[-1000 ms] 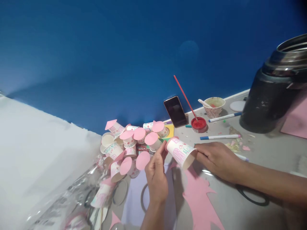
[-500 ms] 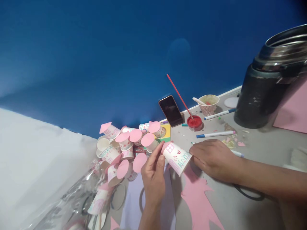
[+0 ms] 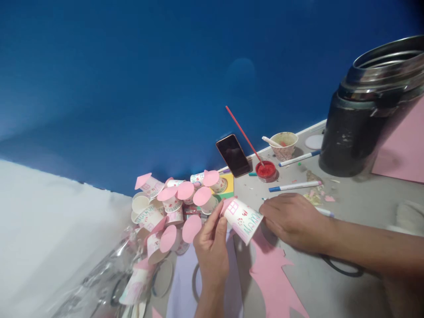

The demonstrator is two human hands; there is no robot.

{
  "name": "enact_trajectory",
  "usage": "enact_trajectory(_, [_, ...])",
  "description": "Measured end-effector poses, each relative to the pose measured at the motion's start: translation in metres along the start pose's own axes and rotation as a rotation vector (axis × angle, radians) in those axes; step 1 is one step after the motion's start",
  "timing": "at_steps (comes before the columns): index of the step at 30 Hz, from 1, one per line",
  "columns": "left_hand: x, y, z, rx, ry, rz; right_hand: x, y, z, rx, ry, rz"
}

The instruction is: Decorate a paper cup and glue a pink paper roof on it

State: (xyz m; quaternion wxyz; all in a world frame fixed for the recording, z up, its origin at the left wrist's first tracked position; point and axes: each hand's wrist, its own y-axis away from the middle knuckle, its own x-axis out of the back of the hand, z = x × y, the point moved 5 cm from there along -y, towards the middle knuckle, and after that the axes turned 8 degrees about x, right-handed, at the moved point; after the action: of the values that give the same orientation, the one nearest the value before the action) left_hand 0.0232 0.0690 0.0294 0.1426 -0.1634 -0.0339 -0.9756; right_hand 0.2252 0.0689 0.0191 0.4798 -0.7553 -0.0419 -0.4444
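Note:
A white paper cup (image 3: 244, 222) decorated with a pink window, red marks and green strokes is tilted in my left hand (image 3: 212, 247), thumb and fingers closed on its pink end. My right hand (image 3: 293, 219) is closed beside the cup's open rim; its fingertips are hidden, and what they hold, if anything, cannot be made out. Cut pink paper (image 3: 273, 276) lies beneath and between the hands. Several similar cups with pink round pieces, one such piece (image 3: 191, 229) nearest my left hand, are grouped on the left.
A phone (image 3: 233, 155) leans by the blue wall, beside a small red pot (image 3: 266, 171) holding a red stick. Behind are a patterned cup (image 3: 284, 151) and a large dark flask (image 3: 347, 132). Markers, one blue-capped (image 3: 294, 186), lie on the table. Clear plastic (image 3: 96, 274) is at lower left.
The view has shifted slightly, so the flask, phone and pot appear a little further left. Both hands and the held cup keep nearly the same pose.

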Motion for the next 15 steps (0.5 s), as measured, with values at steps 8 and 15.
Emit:
enact_trajectory(8, [-0.0022,-0.0015,-0.0030,-0.044,0.206,-0.139,-0.0057,0.0054,0.0033,-0.001,0.001,0.018])
enact_trajectory(15, [-0.0031,-0.0030,-0.0006,-0.095,0.344,-0.369,-0.0057,0.0069,0.0060,0.016,-0.017,0.026])
